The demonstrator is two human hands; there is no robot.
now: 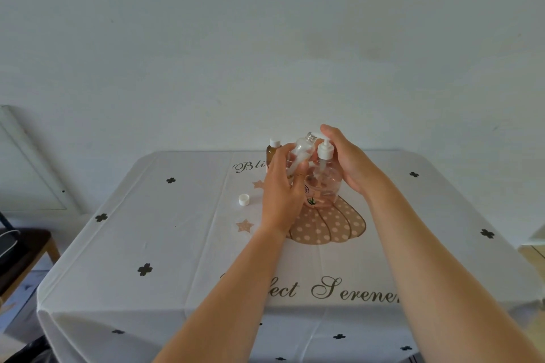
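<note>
A clear pump bottle (326, 183) holding pink liquid stands upright on the table, its white pump head (325, 150) on top. My left hand (283, 191) grips a small clear bottle (303, 149), uncapped and tilted so its open neck sits by the pump's nozzle. My right hand (345, 160) lies over the pump from the right, its fingers on the pump top. The nozzle tip is partly hidden by my fingers.
A loose white cap (244, 199) lies on the white printed tablecloth (177, 230) left of my left hand. A small amber bottle (272, 150) with a white cap stands behind that hand. A wooden chair (26, 253) is at the far left; a wall is behind.
</note>
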